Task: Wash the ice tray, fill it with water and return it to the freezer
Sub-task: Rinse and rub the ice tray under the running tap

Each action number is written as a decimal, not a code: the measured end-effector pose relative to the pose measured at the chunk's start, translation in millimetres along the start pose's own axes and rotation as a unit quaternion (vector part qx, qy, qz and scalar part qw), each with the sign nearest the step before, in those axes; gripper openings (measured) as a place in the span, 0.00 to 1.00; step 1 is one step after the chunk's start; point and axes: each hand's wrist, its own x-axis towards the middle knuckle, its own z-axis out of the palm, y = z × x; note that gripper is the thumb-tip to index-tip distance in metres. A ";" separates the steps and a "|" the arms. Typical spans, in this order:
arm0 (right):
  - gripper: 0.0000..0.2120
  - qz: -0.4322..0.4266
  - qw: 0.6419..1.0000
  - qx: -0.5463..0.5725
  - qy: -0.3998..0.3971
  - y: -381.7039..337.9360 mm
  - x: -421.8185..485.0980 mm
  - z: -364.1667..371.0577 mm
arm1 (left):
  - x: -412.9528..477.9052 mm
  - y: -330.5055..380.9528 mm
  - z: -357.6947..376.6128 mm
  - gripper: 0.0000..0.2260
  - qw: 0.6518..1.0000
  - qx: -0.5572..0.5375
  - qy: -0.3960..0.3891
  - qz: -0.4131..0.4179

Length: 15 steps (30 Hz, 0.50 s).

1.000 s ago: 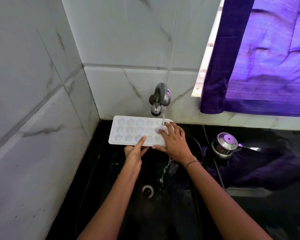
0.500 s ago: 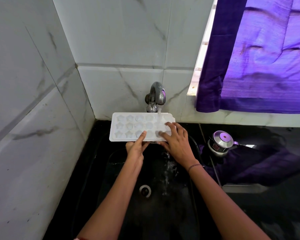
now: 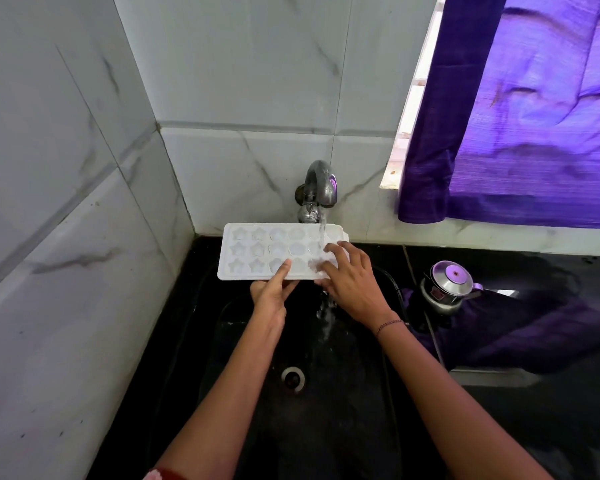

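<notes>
ice tray [image 3: 257, 251] under tap [image 3: 318, 187] stream, 3 o'clock end | left hand [image 3: 271, 296] pinches near edge | right hand [image 3: 352, 282] flat, fingers slid nearer, end cells uncovered | rinsing continues, filling ahead

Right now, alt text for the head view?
A white ice tray is held under a running tap above a black sink; the left hand grips its near edge, the right hand rests fingers on wet cells.

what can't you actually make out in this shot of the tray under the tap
Head view only:
- ice tray right-end cells: covered by the right hand and the water stream.
- left hand: most fingers tucked under the tray.
- metal pot label: too small.
- window: behind the purple curtain.
</notes>
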 end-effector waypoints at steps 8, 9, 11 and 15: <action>0.15 0.005 1.000 0.005 0.015 -5.3 -2.0 4.6 | 2.5 3.0 1.7 0.17 1.000 0.021 0.009 0.009; 0.14 0.002 1.000 0.009 0.009 -4.5 -1.8 4.9 | 1.9 2.3 -0.3 0.17 0.999 0.030 0.009 0.016; 0.13 -0.008 0.999 0.019 -0.028 -4.4 -3.3 6.9 | 1.7 -0.5 -5.2 0.17 0.998 0.054 -0.009 0.041; 0.16 -0.024 0.993 0.040 -0.112 -15.9 -15.4 20.5 | 1.1 -1.7 -15.2 0.13 0.971 0.212 -0.008 0.111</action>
